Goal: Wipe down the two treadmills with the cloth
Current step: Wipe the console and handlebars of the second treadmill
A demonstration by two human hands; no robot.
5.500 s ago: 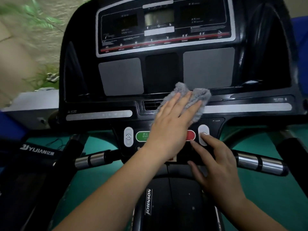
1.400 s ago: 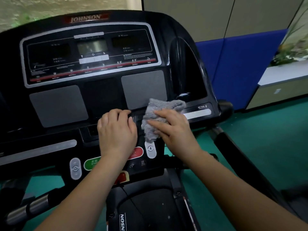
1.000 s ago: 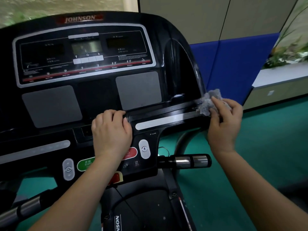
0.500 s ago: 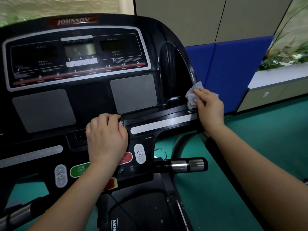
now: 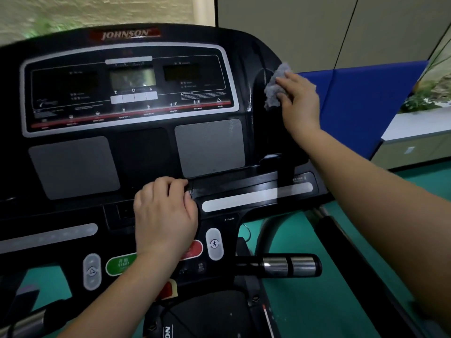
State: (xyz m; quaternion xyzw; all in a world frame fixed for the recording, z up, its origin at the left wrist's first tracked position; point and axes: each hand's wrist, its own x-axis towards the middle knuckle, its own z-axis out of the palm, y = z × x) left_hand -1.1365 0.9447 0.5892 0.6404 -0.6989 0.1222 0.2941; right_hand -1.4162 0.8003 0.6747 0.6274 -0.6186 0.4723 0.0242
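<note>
A black Johnson treadmill console [image 5: 136,152] fills the view, with a display panel at top and grey pads below. My right hand [image 5: 299,103] holds a crumpled grey cloth [image 5: 274,90] against the console's glossy right side pocket, high up near its edge. My left hand [image 5: 164,215] rests on the console's middle ledge above the buttons, fingers curled over the ledge's edge. Part of the red stop button [image 5: 194,248] shows beside that wrist.
A green start button [image 5: 119,263] and grey oval keys sit low on the console. A chrome-tipped handlebar [image 5: 290,265] sticks out to the right. Green floor [image 5: 305,301], a blue padded wall [image 5: 361,103] and a white planter ledge [image 5: 415,128] lie to the right.
My right hand has carried the cloth from the console's lower right strip up along the right side pocket. My left hand has stayed on the middle ledge.
</note>
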